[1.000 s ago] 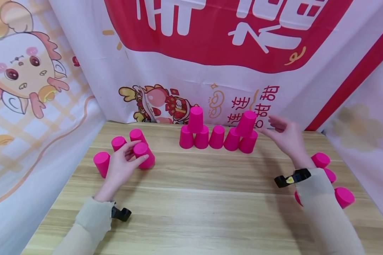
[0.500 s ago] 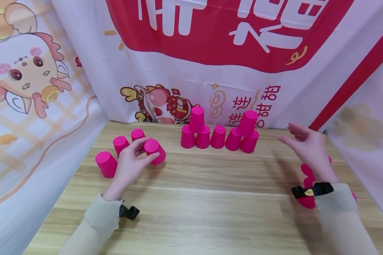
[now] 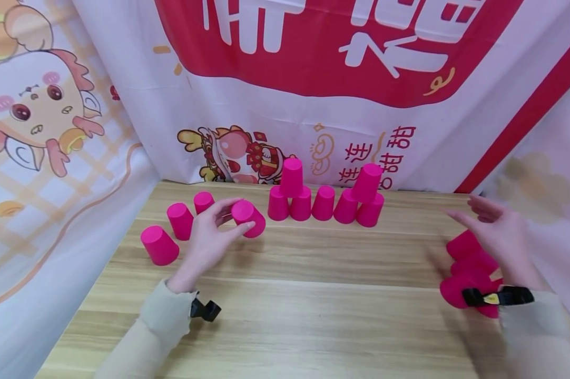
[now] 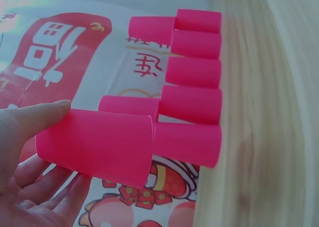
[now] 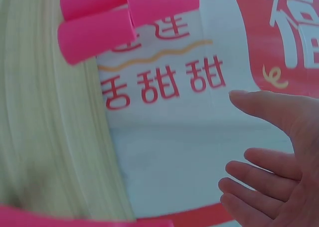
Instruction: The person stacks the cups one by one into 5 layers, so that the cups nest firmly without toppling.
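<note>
In the head view my left hand point(image 3: 208, 239) holds a pink cup point(image 3: 248, 218) between thumb and fingers, upside down and raised off the table. The left wrist view shows the thumb over this cup point(image 4: 97, 147) and the fingers under it. My right hand point(image 3: 503, 242) hangs over the right side with nothing in it, thumb and fingers apart. Ahead stands a row of upturned pink cups point(image 3: 323, 203). One cup point(image 3: 292, 178) sits on the row's left pair, another cup point(image 3: 367, 183) on its right pair.
Several pink cups point(image 3: 159, 246) stand at the table's left. More pink cups point(image 3: 462, 288) cluster at the right, partly hidden by the right hand and wrist. A printed cloth point(image 3: 247, 110) hangs behind the wooden table point(image 3: 304, 316).
My left hand has lifted its cup from the left group and carried it rightward toward the row. My right hand has drawn away from the row, rightward and nearer, over the right cluster.
</note>
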A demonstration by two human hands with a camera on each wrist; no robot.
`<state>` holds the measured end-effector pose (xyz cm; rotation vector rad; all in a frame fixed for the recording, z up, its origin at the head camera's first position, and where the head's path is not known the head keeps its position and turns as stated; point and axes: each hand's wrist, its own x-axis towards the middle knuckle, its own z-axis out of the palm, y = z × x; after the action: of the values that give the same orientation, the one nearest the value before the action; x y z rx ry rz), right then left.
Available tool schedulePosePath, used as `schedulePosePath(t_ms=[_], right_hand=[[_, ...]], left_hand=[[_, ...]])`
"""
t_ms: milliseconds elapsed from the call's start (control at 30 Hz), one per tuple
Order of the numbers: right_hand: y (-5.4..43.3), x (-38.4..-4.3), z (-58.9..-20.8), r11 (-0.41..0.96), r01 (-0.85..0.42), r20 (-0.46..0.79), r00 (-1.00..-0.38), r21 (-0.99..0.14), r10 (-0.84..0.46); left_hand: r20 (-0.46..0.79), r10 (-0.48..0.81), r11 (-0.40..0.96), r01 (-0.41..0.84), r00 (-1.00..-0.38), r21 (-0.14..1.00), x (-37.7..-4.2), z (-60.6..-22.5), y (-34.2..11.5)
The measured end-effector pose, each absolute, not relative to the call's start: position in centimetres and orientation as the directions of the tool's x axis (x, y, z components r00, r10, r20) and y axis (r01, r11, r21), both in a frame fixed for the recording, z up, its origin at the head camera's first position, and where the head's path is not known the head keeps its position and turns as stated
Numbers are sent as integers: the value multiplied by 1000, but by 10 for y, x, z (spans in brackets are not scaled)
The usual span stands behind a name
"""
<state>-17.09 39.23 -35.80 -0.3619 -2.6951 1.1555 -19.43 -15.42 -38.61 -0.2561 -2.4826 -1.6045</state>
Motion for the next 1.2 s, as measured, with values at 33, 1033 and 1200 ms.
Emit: schedulePosePath(t_ms=[33,1033,1200], right_hand=[[397,-171,-358,658,168,50,-953,-734,300],[448,-158,-388,655,276,-82,-947,-704,311],[449,-160,-391,673,269,-83,-952,-689,296]], left_hand=[[242,50,402,241,-969,883,-195,-384,-152],[495,169,253,523,-853,814,-272,-287,-71],[470,172,240,500,-866,832,-295,-273,-56]])
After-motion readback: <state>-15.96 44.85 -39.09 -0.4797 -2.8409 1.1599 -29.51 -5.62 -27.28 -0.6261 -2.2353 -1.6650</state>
